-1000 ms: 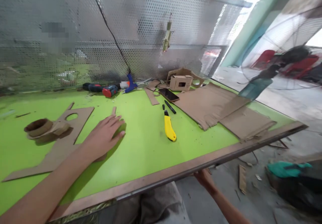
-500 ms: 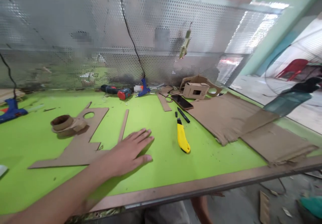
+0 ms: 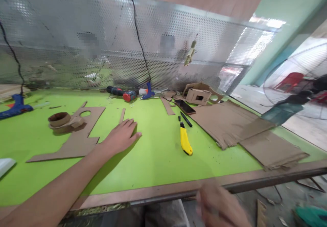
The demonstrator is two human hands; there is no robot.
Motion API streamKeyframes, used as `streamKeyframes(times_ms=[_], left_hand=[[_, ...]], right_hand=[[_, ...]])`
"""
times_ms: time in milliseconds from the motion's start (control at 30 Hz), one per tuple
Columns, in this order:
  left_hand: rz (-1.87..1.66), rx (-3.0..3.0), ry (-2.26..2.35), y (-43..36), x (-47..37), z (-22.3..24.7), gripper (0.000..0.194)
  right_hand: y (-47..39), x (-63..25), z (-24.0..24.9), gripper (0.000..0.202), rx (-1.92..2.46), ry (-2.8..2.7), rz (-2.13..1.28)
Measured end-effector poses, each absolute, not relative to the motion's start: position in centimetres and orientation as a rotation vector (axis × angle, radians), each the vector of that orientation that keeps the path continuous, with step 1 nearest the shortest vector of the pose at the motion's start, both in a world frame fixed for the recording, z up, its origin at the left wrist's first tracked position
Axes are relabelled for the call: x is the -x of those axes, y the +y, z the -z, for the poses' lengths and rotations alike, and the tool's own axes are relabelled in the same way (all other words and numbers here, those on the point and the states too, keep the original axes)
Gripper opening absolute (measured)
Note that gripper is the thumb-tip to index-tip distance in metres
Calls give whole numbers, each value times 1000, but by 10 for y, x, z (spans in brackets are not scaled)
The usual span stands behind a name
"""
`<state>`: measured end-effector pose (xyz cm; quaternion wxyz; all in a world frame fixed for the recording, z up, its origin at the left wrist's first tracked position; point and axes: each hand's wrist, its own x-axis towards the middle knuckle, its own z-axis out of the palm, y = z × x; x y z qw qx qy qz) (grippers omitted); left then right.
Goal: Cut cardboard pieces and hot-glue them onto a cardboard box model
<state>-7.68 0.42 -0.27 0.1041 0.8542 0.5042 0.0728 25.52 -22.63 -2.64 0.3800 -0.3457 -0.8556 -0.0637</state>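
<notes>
My left hand (image 3: 122, 135) lies palm down on the green tabletop, its fingers stretched out over the near end of a thin cardboard strip (image 3: 122, 114). Just left of it is a cut cardboard piece (image 3: 79, 144) with a round hole, and a rolled cardboard ring (image 3: 60, 120) rests against that piece. My right hand (image 3: 221, 205), smeared by motion, is at the table's front edge; whether it holds anything cannot be made out. Beyond it lies a yellow utility knife (image 3: 186, 140), with a black pen (image 3: 186, 119) and its small cap nearby.
Large cardboard sheets (image 3: 219, 121) cover the right side. Along the back are a phone (image 3: 185, 107), a small cardboard box (image 3: 198, 96), a blue glue gun (image 3: 148, 91) and a drill (image 3: 122, 93). Another glue gun (image 3: 16, 107) sits far left. A perforated metal panel (image 3: 114, 60) stands behind.
My left hand has moved left and away from me, onto the cardboard strip. My right hand has risen from below the table edge. The camera view has shifted slightly.
</notes>
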Motion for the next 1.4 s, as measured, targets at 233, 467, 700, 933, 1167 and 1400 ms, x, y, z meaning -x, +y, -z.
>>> streamKeyframes(times_ms=[233,467,700,933,1167,1400], left_hand=[[-284,-2561,1236,-15,70,0,55],[-320,-2571,1163,-21,69,0,50],[-387,-2550,1138,-22,71,1,48],[-428,-2562,1115,-23,73,3,44],[-391,-2612,1083,-21,72,1,41],[-363,-2631,1061,-20,71,-3,41]], right_hand=[[-67,-338,-42,56,2188,-2144,274],[-63,-368,-52,52,2527,-2135,115],[-76,-334,-74,43,2372,-2491,442],[-102,-329,-89,41,2330,-2593,534],[-124,-342,-114,54,2395,-2392,700],[-144,-358,-153,46,2342,-2017,930]])
